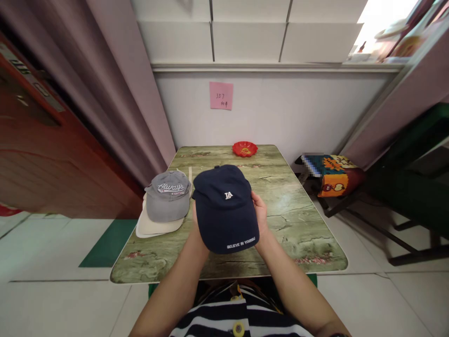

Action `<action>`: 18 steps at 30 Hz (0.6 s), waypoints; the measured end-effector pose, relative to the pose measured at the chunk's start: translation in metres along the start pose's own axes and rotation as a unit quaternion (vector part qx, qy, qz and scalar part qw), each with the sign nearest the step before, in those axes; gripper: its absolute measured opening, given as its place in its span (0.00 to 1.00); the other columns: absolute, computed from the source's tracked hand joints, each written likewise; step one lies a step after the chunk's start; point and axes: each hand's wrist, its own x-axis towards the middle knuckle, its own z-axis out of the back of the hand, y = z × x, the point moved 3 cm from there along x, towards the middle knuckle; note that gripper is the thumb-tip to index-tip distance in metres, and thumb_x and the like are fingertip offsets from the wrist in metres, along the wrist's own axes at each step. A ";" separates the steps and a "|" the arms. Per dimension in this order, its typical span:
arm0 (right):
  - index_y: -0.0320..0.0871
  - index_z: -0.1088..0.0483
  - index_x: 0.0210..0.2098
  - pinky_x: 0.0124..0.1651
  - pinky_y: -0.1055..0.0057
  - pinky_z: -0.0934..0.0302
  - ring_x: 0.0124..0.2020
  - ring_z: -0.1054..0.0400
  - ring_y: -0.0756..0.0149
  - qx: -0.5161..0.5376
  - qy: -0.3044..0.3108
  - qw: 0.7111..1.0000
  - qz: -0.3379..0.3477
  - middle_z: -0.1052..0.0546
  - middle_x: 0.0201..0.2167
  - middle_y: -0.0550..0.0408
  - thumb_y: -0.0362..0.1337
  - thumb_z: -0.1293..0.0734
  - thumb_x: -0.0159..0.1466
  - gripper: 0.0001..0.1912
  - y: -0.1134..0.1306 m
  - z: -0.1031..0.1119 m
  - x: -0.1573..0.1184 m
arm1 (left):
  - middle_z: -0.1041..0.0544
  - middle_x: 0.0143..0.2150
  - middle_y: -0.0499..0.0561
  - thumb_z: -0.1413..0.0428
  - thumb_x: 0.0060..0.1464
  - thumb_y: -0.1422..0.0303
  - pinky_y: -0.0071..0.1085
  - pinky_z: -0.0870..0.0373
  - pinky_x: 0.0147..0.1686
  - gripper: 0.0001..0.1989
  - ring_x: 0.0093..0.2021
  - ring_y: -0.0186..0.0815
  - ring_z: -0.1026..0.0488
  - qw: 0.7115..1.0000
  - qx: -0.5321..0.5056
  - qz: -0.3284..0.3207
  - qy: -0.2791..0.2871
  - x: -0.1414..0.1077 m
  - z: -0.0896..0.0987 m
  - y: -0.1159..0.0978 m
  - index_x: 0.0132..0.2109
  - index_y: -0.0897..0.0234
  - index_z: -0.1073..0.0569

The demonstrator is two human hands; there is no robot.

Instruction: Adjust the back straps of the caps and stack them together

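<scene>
A navy baseball cap (pixel 224 210) with a white LA logo and "BELIEVE IN YOURSELF" along its brim is held up over the table, brim toward me. My right hand (pixel 260 213) grips its right side, a few fingers showing at the edge. On the other side my left hand (pixel 197 224) supports the cap, its fingers mostly hidden behind it. To the left, a grey cap (pixel 167 199) lettered "Always" lies stacked on a cream cap (pixel 157 228), with a whitish edge showing below.
Under the caps is a green wood-patterned table (pixel 291 210). A red scalloped dish (pixel 244 149) sits at its far edge, below a pink note (pixel 220 96) on the wall. At the right stand a cloth-covered stool (pixel 333 185) and a dark chair (pixel 410 187).
</scene>
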 end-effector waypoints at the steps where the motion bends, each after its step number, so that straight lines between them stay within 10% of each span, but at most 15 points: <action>1: 0.43 0.23 0.40 0.56 0.50 0.35 0.48 0.25 0.50 -0.004 0.003 1.000 0.001 0.17 0.36 0.51 0.50 0.36 0.58 0.19 0.001 0.000 -0.001 | 0.25 0.56 0.55 0.57 0.65 0.50 0.50 0.35 0.58 0.26 0.60 0.50 0.33 1.000 0.000 -0.003 0.015 0.000 -0.006 -0.004 0.58 0.60 0.28; 7: 0.47 0.23 0.41 0.59 0.49 0.39 0.51 0.28 0.51 -0.021 -0.003 0.998 0.066 0.18 0.40 0.53 0.56 0.36 0.57 0.23 0.013 0.000 -0.006 | 0.25 0.58 0.57 0.61 0.53 0.34 0.52 0.44 0.63 0.43 0.67 0.54 0.41 0.993 -0.008 -0.038 0.108 -0.011 -0.027 -0.021 0.60 0.60 0.29; 18: 0.46 0.25 0.44 0.60 0.46 0.42 0.55 0.30 0.50 -0.001 0.021 0.998 0.064 0.19 0.43 0.50 0.62 0.41 0.58 0.30 0.018 -0.002 -0.011 | 0.21 0.53 0.57 0.59 0.65 0.52 0.51 0.45 0.65 0.28 0.63 0.52 0.34 0.987 -0.015 0.112 0.114 -0.014 -0.017 0.007 0.57 0.66 0.26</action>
